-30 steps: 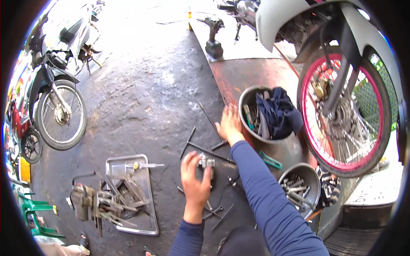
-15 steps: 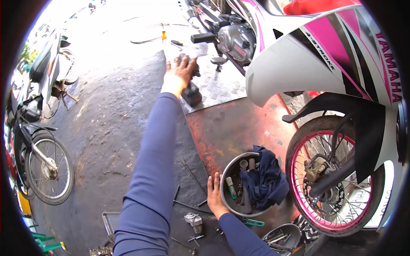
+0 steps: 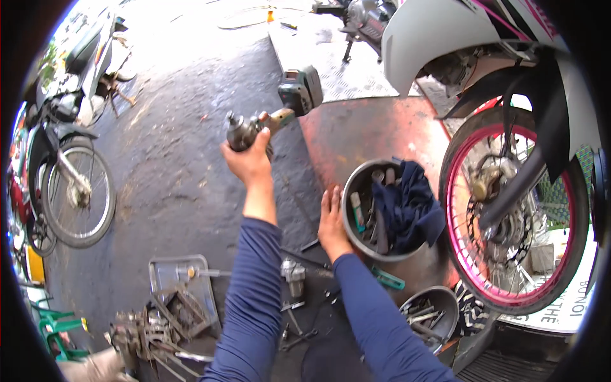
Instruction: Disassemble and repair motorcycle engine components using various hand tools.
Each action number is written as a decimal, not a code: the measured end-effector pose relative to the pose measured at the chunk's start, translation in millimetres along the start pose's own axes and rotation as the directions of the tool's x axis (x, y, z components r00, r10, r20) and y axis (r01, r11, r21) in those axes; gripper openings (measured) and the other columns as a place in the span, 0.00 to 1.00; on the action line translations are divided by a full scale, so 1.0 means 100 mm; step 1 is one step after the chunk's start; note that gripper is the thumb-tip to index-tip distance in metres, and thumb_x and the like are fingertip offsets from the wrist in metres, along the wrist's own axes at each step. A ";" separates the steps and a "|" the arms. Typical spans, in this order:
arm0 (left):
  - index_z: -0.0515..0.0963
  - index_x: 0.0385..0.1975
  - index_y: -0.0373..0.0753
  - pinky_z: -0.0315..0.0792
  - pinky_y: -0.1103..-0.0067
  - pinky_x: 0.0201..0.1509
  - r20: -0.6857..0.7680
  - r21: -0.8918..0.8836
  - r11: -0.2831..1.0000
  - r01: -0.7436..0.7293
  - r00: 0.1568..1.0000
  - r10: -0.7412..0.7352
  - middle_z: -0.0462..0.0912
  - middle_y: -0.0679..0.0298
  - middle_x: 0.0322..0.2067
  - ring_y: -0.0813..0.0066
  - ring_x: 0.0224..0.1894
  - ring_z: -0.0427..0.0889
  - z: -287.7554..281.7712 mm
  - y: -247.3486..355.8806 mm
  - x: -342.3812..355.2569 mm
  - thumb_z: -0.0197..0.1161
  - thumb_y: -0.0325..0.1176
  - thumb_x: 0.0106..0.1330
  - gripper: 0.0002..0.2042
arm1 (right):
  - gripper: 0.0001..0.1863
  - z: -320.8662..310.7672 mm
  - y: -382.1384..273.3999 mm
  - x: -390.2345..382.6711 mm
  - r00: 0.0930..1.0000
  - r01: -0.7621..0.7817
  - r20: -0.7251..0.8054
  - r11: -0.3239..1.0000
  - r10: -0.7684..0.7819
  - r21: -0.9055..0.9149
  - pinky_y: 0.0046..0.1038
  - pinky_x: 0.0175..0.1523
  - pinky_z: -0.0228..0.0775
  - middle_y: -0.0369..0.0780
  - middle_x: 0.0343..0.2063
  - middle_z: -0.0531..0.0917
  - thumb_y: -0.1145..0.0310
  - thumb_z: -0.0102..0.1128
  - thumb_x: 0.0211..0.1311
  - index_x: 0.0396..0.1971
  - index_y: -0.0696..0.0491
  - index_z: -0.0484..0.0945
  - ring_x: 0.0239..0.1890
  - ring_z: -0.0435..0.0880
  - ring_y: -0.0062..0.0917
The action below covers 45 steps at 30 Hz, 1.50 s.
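My left hand (image 3: 249,162) is closed around the head end of a cordless impact wrench (image 3: 279,120), held over the dark floor. The wrench's handle and green-black battery (image 3: 300,90) point away to the upper right. My right hand (image 3: 333,223) rests beside a round metal bucket (image 3: 347,235), its fingers stretched out against or close by the left side. In the bucket lie a dark blue cloth (image 3: 410,213), a small green-and-white tube (image 3: 358,211) and several metal tools.
A motorcycle with a pink-rimmed front wheel (image 3: 453,223) stands at the right. Near me are a metal bowl of tools (image 3: 450,318), a grey tray (image 3: 210,280), greasy engine parts (image 3: 137,337) and loose wrenches (image 3: 299,340). Another motorcycle (image 3: 79,184) is parked at the left.
My left hand has lifted the impact wrench from the metal plate and brought it nearer. My right hand stays beside the bucket. The view has shifted, showing more of the near floor.
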State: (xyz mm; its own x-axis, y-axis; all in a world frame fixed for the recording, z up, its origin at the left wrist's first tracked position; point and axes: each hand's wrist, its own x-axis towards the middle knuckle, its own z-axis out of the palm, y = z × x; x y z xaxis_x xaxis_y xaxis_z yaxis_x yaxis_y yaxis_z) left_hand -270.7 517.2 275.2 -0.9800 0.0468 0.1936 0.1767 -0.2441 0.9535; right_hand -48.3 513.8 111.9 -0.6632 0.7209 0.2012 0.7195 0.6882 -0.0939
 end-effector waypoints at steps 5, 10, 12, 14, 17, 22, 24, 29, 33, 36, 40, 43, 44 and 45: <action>0.76 0.60 0.38 0.78 0.70 0.55 0.296 -0.592 0.624 0.510 0.858 -0.420 0.83 0.64 0.52 0.70 0.52 0.83 -1.66 0.38 -1.56 0.67 0.37 0.68 0.22 | 0.50 -1.16 -0.18 0.02 0.878 -0.090 0.478 0.993 0.042 0.078 0.46 0.79 0.58 0.62 0.77 0.55 0.68 0.67 0.51 0.76 0.62 0.58 0.80 0.56 0.53; 0.74 0.63 0.37 0.80 0.71 0.58 0.406 -0.506 0.529 0.681 0.729 -0.551 0.84 0.60 0.54 0.67 0.53 0.85 -2.68 0.57 -2.17 0.64 0.42 0.70 0.25 | 0.30 -2.80 -0.73 -1.37 0.658 0.298 0.684 0.943 -0.317 0.150 0.43 0.65 0.75 0.49 0.64 0.80 0.62 0.71 0.53 0.58 0.55 0.80 0.64 0.81 0.44; 0.75 0.62 0.36 0.80 0.68 0.61 0.519 -0.473 0.450 0.757 0.652 -0.552 0.84 0.59 0.56 0.66 0.55 0.85 -2.91 0.70 -2.34 0.64 0.40 0.71 0.23 | 0.29 -2.94 -0.89 -1.65 0.749 0.630 0.178 0.769 -0.639 0.109 0.48 0.72 0.66 0.48 0.66 0.77 0.63 0.65 0.58 0.61 0.53 0.78 0.69 0.75 0.42; 0.76 0.61 0.36 0.79 0.65 0.64 0.478 -0.354 0.488 0.798 0.603 -0.639 0.84 0.56 0.57 0.63 0.58 0.85 -3.13 0.88 -2.55 0.62 0.41 0.74 0.21 | 0.27 -2.89 -0.97 -1.78 0.745 0.668 0.114 0.735 -0.658 -0.121 0.55 0.80 0.45 0.49 0.71 0.71 0.65 0.55 0.66 0.66 0.50 0.75 0.77 0.64 0.43; 0.73 0.65 0.35 0.80 0.64 0.63 0.675 -0.366 0.449 0.816 0.564 -0.476 0.82 0.55 0.59 0.59 0.56 0.86 -3.53 1.04 -2.77 0.58 0.48 0.76 0.26 | 0.20 -2.84 -0.89 -1.85 0.795 0.606 0.212 0.749 -0.568 -0.266 0.47 0.73 0.56 0.41 0.41 0.87 0.67 0.56 0.66 0.57 0.51 0.81 0.49 0.85 0.32; 0.79 0.61 0.35 0.81 0.61 0.59 0.767 0.255 0.863 0.436 0.453 -0.455 0.87 0.46 0.52 0.51 0.53 0.88 -4.05 0.17 -2.77 0.65 0.48 0.71 0.26 | 0.36 -3.06 -0.62 -2.68 0.899 0.409 -0.028 0.817 -0.436 0.407 0.41 0.53 0.67 0.39 0.30 0.84 0.69 0.76 0.44 0.60 0.51 0.77 0.37 0.84 0.35; 0.84 0.49 0.34 0.83 0.60 0.51 0.699 0.710 0.655 -0.258 0.368 -0.613 0.89 0.45 0.43 0.47 0.46 0.90 -4.28 -0.35 -2.89 0.69 0.42 0.65 0.19 | 0.29 -2.99 -0.55 -3.10 0.957 0.232 -0.055 0.633 -0.286 0.739 0.39 0.50 0.75 0.40 0.37 0.87 0.73 0.75 0.49 0.56 0.53 0.81 0.40 0.87 0.35; 0.82 0.38 0.33 0.84 0.59 0.47 0.627 0.778 0.417 -0.470 0.539 -0.563 0.88 0.44 0.36 0.48 0.42 0.90 -4.67 -0.95 -3.34 0.65 0.38 0.67 0.12 | 0.25 -2.17 -0.40 -3.83 0.888 -0.411 0.331 -0.226 -0.319 0.883 0.38 0.53 0.74 0.38 0.33 0.80 0.61 0.73 0.60 0.52 0.60 0.79 0.37 0.79 0.27; 0.76 0.45 0.37 0.84 0.51 0.56 0.369 0.072 0.370 0.926 0.320 -0.873 0.86 0.46 0.47 0.42 0.50 0.88 -4.63 -0.46 -3.33 0.47 0.31 0.79 0.09 | 0.25 -1.50 -0.58 -4.46 0.863 -0.500 0.387 -0.660 -0.325 0.561 0.37 0.49 0.74 0.39 0.31 0.79 0.58 0.73 0.61 0.50 0.60 0.79 0.36 0.79 0.28; 0.73 0.48 0.40 0.75 0.50 0.69 0.669 -0.344 0.208 0.916 0.394 -0.631 0.85 0.44 0.51 0.39 0.65 0.79 -4.38 0.13 -3.56 0.46 0.36 0.82 0.09 | 0.17 -1.25 -0.63 -4.74 0.857 -0.487 0.509 -0.452 -0.080 0.747 0.28 0.44 0.74 0.37 0.31 0.81 0.64 0.67 0.69 0.49 0.60 0.80 0.36 0.80 0.22; 0.67 0.50 0.45 0.77 0.57 0.64 0.684 -0.293 0.471 0.832 0.526 -0.505 0.84 0.50 0.44 0.46 0.58 0.84 -4.06 0.67 -3.96 0.43 0.41 0.86 0.09 | 0.10 -1.24 -0.56 -4.85 0.903 -0.425 0.426 -0.024 0.052 0.905 0.28 0.45 0.77 0.37 0.36 0.86 0.71 0.67 0.70 0.48 0.56 0.83 0.39 0.85 0.23; 0.67 0.49 0.45 0.78 0.57 0.64 0.704 -0.210 0.342 0.916 0.384 -0.597 0.84 0.52 0.41 0.46 0.57 0.84 -3.98 0.74 -3.97 0.43 0.43 0.86 0.11 | 0.12 -1.30 -0.45 -4.85 0.931 -0.365 0.365 0.157 0.029 0.918 0.31 0.48 0.78 0.38 0.41 0.88 0.70 0.71 0.67 0.48 0.55 0.84 0.43 0.87 0.28; 0.67 0.49 0.45 0.78 0.58 0.64 0.751 -0.206 0.380 0.902 0.394 -0.529 0.85 0.50 0.45 0.48 0.56 0.85 -3.98 0.72 -3.95 0.44 0.44 0.86 0.11 | 0.13 -1.31 -0.42 -4.86 0.936 -0.347 0.353 0.204 0.008 0.915 0.32 0.49 0.79 0.39 0.43 0.88 0.70 0.72 0.67 0.49 0.54 0.85 0.44 0.87 0.29; 0.69 0.48 0.45 0.77 0.58 0.65 0.730 -0.181 0.401 0.898 0.396 -0.557 0.85 0.49 0.46 0.48 0.58 0.84 -3.98 0.69 -3.94 0.43 0.44 0.86 0.11 | 0.13 -1.30 -0.39 -4.87 0.940 -0.325 0.340 0.251 -0.014 0.912 0.33 0.50 0.79 0.39 0.44 0.89 0.70 0.73 0.66 0.49 0.54 0.85 0.46 0.88 0.31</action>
State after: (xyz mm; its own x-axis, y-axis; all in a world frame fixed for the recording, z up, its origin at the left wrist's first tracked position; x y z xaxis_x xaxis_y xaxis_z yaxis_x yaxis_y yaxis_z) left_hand 90.6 96.7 172.9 -0.4191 0.8616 -0.2864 -0.8261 -0.2309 0.5141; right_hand 273.1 125.2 144.5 -0.7039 0.6962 -0.1407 0.2087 0.0134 -0.9779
